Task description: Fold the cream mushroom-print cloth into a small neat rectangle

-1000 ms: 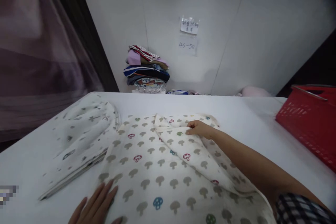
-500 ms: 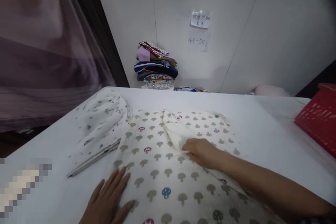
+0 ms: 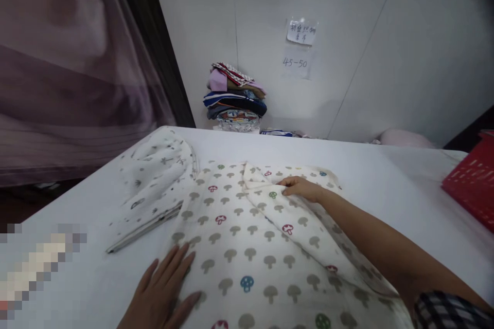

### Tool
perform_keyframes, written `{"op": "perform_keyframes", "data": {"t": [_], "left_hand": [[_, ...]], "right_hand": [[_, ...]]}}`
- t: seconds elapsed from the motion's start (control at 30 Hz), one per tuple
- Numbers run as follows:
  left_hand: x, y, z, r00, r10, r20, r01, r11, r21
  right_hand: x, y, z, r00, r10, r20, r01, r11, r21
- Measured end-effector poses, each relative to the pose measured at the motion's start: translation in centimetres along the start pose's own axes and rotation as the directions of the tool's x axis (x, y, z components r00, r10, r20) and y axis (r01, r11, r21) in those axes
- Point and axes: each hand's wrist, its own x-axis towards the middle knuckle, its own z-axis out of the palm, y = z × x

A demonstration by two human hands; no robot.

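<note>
A cream cloth printed with mushrooms (image 3: 231,247) lies spread over the white table, mostly grey-brown mushrooms with a few red, green and blue ones. My left hand (image 3: 165,282) rests flat on its left edge, fingers stretched out. Across the cloth's right part, a flap is turned over with its printed side up. My right hand (image 3: 303,188) holds the far edge of that flap between thumb and fingers; the fingertips are partly hidden. Left of the cloth lies a white folded cloth with small dark prints (image 3: 162,175), close against it.
Folded textiles (image 3: 236,97) are stacked behind the table's far edge, against the wall. A red basket (image 3: 473,180) stands at the right. Pinkish fabric (image 3: 77,72) hangs at the left. Two handwritten papers (image 3: 301,36) are on the wall. The white table (image 3: 386,169) reaches under everything.
My right hand has moved away from me and slightly right, drawing the flap so its printed side now shows. My left hand stays at the left edge.
</note>
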Motion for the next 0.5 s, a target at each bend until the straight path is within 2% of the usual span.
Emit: {"op": "perform_keyframes", "data": {"t": [0.27, 0.4, 0.5], "left_hand": [[0.4, 0.9, -1.7, 1.0, -0.013, 0.003, 0.014, 1.0, -0.017], [0.5, 1.1, -2.1, 1.0, -0.022, 0.001, 0.022, 0.999, -0.032], [0.4, 1.0, -1.8, 0.999, -0.035, 0.025, 0.036, 0.998, -0.045]], "right_hand": [[-1.0, -1.5, 0.0, 0.995, -0.091, -0.028, 0.088, 0.991, -0.097], [-2.1, -2.9, -1.2, 0.997, -0.072, -0.005, 0.066, 0.94, -0.336], [-3.3, -3.4, -2.6, 0.999, -0.003, -0.041, -0.015, 0.897, -0.441]]}}
